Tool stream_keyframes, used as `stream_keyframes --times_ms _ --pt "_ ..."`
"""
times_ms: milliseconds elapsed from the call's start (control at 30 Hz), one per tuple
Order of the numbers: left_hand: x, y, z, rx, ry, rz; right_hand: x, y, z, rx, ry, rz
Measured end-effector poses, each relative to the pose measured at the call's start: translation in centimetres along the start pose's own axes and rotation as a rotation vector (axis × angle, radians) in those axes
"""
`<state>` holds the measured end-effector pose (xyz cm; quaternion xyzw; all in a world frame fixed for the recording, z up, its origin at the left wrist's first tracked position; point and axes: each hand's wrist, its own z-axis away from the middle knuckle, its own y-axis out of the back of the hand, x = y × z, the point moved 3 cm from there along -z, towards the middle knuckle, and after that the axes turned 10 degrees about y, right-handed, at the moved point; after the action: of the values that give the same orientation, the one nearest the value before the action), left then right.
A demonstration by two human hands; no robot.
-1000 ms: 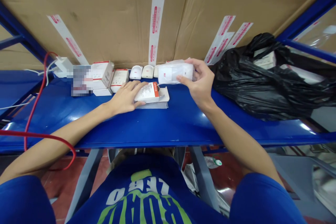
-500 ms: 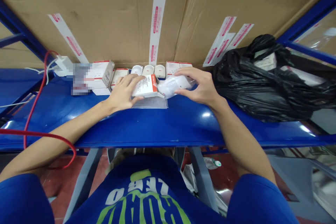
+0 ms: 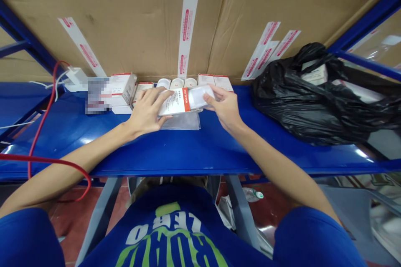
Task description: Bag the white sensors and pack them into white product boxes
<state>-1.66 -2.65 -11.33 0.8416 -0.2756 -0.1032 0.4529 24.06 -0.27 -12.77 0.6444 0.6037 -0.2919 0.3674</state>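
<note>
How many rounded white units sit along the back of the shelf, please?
3: left unit, middle unit, right unit, in a row behind the held carton; others may be hidden.

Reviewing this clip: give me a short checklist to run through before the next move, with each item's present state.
Left hand grips the white-and-orange printed carton: ok.
Right hand holds the white plastic-wrapped item against the carton's end: ok.
Carton's end open: cannot tell, the wrapped item covers it.
Clear plastic sleeve lies flat on the blue steel shelf, not held: ok.
Black plastic bag sits apart from both hands: ok.
</note>
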Motion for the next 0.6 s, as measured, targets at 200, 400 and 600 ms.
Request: stream_keyframes --times_ms 200,400,600 --pt "0.4 0.0 0.3 0.023 -0.009 0.016 -1.7 -1.6 1.5 -0.081 0.121 0.217" --pt "0.3 -0.2 0.3 0.011 -0.037 0.093 -3.1 -2.8 2.2 -0.468 0.362 0.237" --pt "-0.1 -0.2 0.0 0.05 -0.046 0.17 -2.7 -1.1 1.3 -0.268 0.498 0.459"
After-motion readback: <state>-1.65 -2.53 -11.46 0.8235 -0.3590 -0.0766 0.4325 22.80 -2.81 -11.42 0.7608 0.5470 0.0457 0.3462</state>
